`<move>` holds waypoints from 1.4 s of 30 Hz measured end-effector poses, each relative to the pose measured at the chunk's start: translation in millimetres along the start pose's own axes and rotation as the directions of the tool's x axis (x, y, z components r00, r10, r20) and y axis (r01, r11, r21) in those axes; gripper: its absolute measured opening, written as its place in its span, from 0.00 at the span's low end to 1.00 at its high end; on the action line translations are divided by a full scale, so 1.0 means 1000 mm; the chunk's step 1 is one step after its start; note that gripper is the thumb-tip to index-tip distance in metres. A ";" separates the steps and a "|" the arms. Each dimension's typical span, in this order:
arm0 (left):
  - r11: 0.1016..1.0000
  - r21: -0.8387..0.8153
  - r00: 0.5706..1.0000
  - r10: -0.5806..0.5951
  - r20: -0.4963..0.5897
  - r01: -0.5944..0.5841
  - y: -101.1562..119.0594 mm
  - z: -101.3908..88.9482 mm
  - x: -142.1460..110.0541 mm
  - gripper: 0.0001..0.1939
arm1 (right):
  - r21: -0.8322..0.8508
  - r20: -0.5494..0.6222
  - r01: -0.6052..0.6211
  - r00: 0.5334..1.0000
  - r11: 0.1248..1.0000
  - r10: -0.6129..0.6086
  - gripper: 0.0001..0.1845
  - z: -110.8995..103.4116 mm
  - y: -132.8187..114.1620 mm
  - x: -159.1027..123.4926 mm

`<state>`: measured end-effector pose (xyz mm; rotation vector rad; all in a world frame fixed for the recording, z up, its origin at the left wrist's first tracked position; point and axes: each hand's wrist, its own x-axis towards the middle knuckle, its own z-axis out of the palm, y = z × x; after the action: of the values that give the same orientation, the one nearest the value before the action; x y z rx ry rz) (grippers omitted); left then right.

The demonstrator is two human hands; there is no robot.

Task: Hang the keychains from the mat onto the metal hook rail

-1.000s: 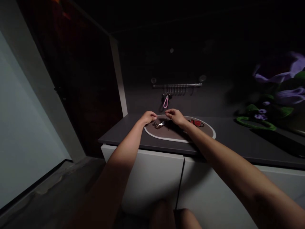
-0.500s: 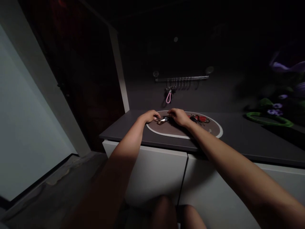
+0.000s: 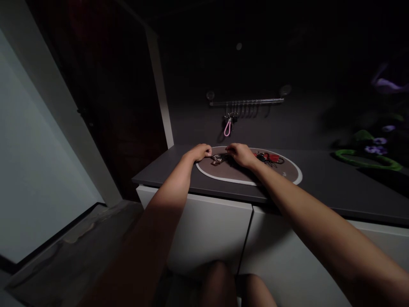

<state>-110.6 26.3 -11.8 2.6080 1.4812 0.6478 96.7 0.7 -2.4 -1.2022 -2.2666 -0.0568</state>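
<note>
An oval brown tray with a white rim (image 3: 287, 179) lies on the dark countertop (image 3: 179, 175). My left hand (image 3: 200, 152) hovers at the tray's left end with its fingers curled into a pinch. My right hand (image 3: 240, 154) is just to the right of it, fingers curled over the tray. Between the two hands lies a small bunch of metal keys (image 3: 216, 160). Whether either hand grips it is too dim to tell. A second key bunch with a red fob (image 3: 271, 158) rests on the tray behind my right wrist.
A metal rail with several hooks (image 3: 246, 102) is fixed to the wall above the tray; a pink loop keyring (image 3: 227, 126) hangs from its left end. A green and purple flower ornament (image 3: 367, 155) lies at the far right. White cabinet doors (image 3: 207, 234) stand below the counter.
The view has shifted left and down a little. Both hands stayed at the tray's left end, and the small key bunch now lies a bit further from the left hand.
</note>
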 end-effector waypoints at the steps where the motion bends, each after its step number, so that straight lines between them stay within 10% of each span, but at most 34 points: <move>1: 0.999 -0.029 1.000 -0.019 -0.024 0.018 0.002 0.000 0.000 0.05 | 0.000 -0.003 0.009 1.000 1.000 -0.009 0.12 0.001 0.001 0.000; 10: 0.921 -0.387 0.972 -0.133 -0.196 0.048 0.024 -0.005 0.000 0.04 | -0.039 -0.014 0.064 0.998 0.997 -0.064 0.12 0.002 0.001 0.001; 22: 0.405 -0.914 0.969 -0.232 -0.090 0.012 0.041 -0.005 -0.001 0.05 | 0.023 -0.175 0.114 0.978 0.993 -0.109 0.12 -0.001 -0.002 0.000; 42: 0.340 -0.940 0.975 -0.210 -0.079 -0.003 0.048 -0.002 0.000 0.09 | 0.109 -0.337 0.134 0.937 0.985 -0.090 0.12 0.006 -0.007 0.000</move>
<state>-73.1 0.9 3.3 1.5098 0.8022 1.2763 89.2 -1.8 -5.9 -0.9173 -2.0063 -0.1416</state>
